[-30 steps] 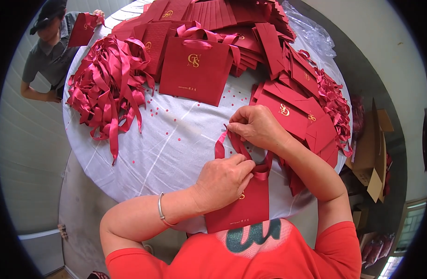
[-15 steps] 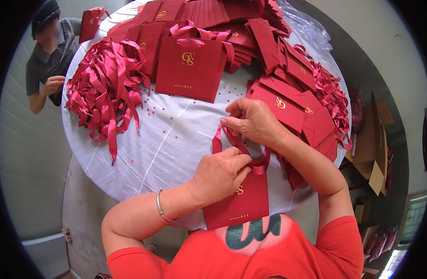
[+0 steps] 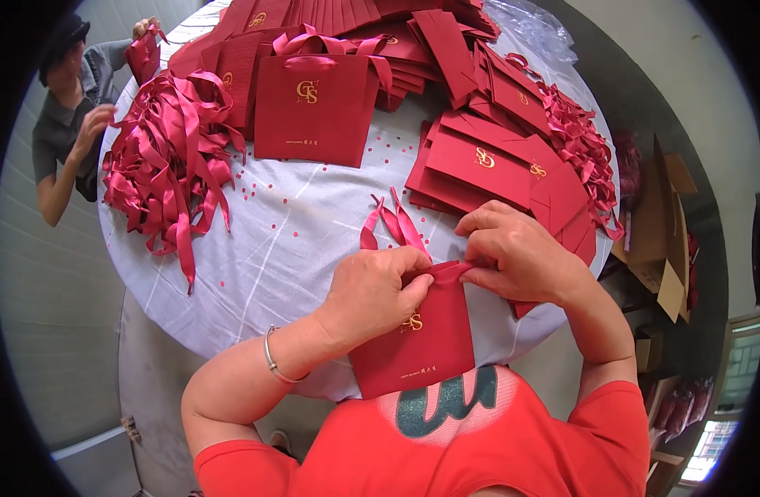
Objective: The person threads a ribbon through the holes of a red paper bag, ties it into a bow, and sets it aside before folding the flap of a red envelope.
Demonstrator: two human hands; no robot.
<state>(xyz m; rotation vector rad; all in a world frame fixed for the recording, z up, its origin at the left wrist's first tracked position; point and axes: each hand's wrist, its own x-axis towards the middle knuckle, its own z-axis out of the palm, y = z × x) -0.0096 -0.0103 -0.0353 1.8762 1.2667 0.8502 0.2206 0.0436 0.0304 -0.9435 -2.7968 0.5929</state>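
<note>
A small red paper gift bag (image 3: 413,356) with gold lettering leans upright between the table edge and my body. The fingers of my left hand (image 3: 372,291) are closed on its top edge, near the middle. At the bag's top right corner, my right hand (image 3: 521,255) pinches a piece of pink ribbon lying across the opening. Loose ends of pink ribbon (image 3: 390,222) stick up beyond the bag, past my left fingers. My fingers partly hide the ribbon's path through the bag.
A tangled heap of pink ribbons (image 3: 169,153) lies at the left. One bag with a ribbon handle (image 3: 314,112) stands at the far side, before stacked red bags (image 3: 479,161). A co-worker (image 3: 74,116) holds a bag at the far left. An open cardboard box (image 3: 657,240) stands right.
My right hand has come down from the raised ribbon to the bag's top right corner. My left hand has shifted to the top edge. The ribbon ends now fall away beyond the bag.
</note>
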